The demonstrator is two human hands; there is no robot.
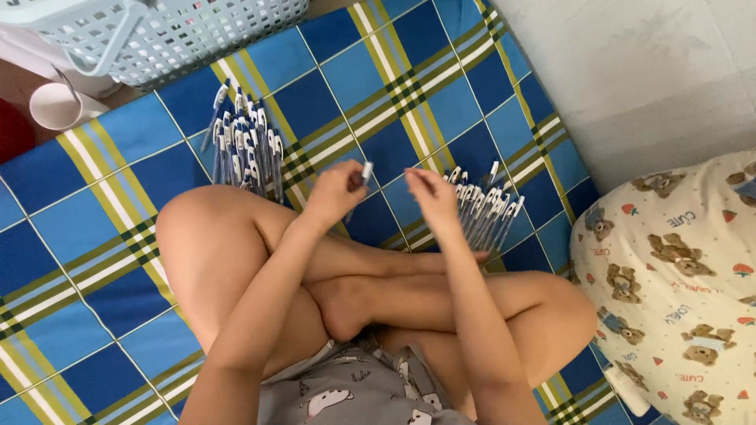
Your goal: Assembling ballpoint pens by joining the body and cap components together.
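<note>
Crossed legs point(378, 291) nearest; left hand point(335, 193) grip clamped on pen point(364, 175), right hand point(431, 193) fingers pinched together beside it. Best keep pen steady, pen piles point(484, 212) just right.

**Open mat between two pen piles**

Bare plaid mat point(441, 102) lies open ahead of both hands. A pile of blue pens point(244, 145) blocks the left, another pen pile point(484, 208) the right. The white basket point(150, 31) closes off the far left; a bear-print pillow point(677, 283) crowds the right.
</note>
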